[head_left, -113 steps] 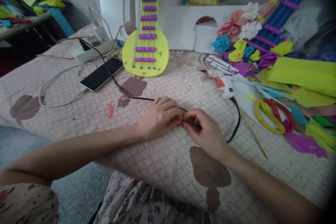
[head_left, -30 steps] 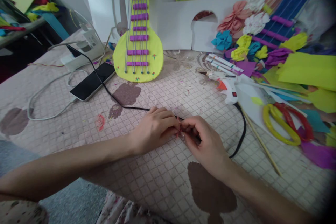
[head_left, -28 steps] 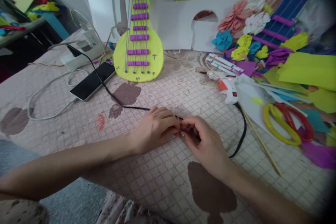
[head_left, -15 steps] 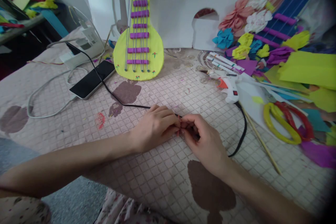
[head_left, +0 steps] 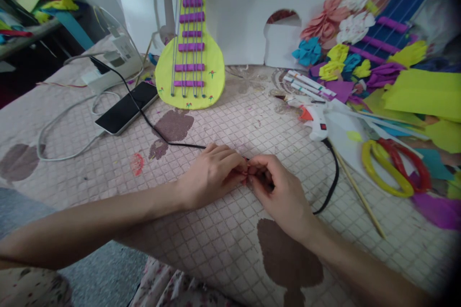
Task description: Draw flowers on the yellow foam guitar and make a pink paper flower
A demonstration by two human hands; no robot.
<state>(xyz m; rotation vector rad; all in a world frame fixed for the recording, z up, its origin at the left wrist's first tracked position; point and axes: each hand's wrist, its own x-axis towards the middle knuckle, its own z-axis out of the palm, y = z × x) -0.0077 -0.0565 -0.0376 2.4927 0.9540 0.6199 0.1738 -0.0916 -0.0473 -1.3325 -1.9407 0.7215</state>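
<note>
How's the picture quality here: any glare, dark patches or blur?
Head view: a pale sheen on the tall white board. Head view: black shading along the right edge, and the purple paper near it looks soft. Head view: the red piece between the left hand and right hand is mostly covered, its shape unclear.

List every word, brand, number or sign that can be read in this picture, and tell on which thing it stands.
No word, brand, number or sign can be read.
Charger: any print is too small and blurred to read.
Phone: dark screen, no text to be seen.
Glue gun: any mark on its red switch is too small to read.
</note>
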